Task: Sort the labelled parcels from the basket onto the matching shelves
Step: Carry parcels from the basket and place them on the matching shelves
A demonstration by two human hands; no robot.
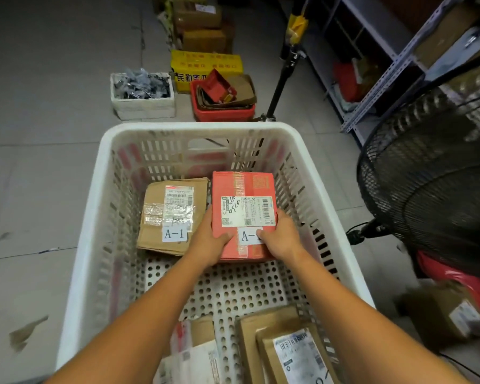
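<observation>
In the white basket (200, 129), the left hand (211, 241) and right hand (281, 237) grip the red parcel (243, 187) by its sides, the right thumb covering the end of its "A-" label, beside a brown parcel (161, 239) marked "A-1".

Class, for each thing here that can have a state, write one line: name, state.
left hand: grips red parcel at its left edge.
right hand: grips its right edge, thumb on the label.
red parcel: taped shut, inside the basket.
brown A-1 parcel: taped shut, lying flat, untouched.
red bin: filled with cardboard.
</observation>
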